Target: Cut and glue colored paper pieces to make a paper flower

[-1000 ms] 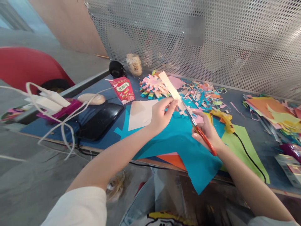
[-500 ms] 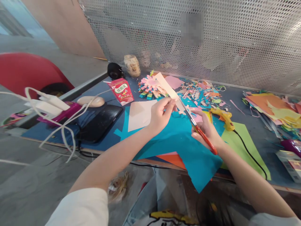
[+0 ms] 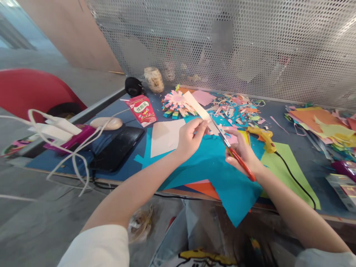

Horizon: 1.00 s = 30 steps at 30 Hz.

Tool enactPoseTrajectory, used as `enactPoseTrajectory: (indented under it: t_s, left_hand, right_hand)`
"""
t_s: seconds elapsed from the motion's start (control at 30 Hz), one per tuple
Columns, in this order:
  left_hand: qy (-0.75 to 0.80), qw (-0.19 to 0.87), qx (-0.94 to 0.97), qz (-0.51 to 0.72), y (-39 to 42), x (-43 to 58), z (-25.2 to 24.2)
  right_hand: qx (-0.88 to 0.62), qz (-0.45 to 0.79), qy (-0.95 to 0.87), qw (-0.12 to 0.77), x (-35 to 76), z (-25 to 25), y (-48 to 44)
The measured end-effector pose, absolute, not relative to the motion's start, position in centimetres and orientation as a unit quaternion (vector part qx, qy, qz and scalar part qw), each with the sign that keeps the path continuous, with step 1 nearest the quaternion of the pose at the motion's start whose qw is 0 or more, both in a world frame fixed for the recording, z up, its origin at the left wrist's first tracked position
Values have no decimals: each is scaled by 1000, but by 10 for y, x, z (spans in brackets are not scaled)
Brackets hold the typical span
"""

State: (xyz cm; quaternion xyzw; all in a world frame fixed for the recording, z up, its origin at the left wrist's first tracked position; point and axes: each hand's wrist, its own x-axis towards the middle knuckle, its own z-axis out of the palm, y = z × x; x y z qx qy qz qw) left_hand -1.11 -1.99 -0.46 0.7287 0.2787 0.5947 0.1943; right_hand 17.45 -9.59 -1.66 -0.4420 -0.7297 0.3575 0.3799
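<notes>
My left hand (image 3: 191, 138) pinches a pale paper strip (image 3: 196, 105) above the workbench. In my right hand (image 3: 242, 150) are red-handled scissors (image 3: 240, 163), their blades at the strip's lower right end. Below both hands lies a large blue sheet (image 3: 194, 159). A pale pink sheet (image 3: 164, 137) rests on its left part. Beyond the strip sits a fringed paper flower (image 3: 176, 102) in pink, blue and green, with a heap of coloured paper scraps (image 3: 236, 109) to its right.
A yellow glue gun (image 3: 263, 138) lies by a green sheet (image 3: 292, 174). Stacked coloured paper (image 3: 319, 122) is at the right. A black phone (image 3: 118, 148), red drink carton (image 3: 142, 111), power strip (image 3: 75, 137) with cables and jar (image 3: 154, 79) stand left. Perforated metal (image 3: 178, 48) rises behind.
The view has shifted slightly, so the objects at the back sit a little lower. My hands keep nearly the same pose, with the strip and scissors still held.
</notes>
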Motion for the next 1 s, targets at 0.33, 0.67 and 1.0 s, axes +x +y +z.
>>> enactPoseTrajectory:
  t_s: [0.33,0.67,1.0]
  left_hand:
    - [280,240,717,592,-21,-10,-4]
    - [258,280,730,567,-23,-8,-4]
    - [252,324,738,536,-28,-8,-2]
  right_hand:
    - [-463,365,-716,374,171,-7,-99]
    - [-453,361,-720,383,171,-8,-99]
    - [-439,377,-714,394,170,-9,-100]
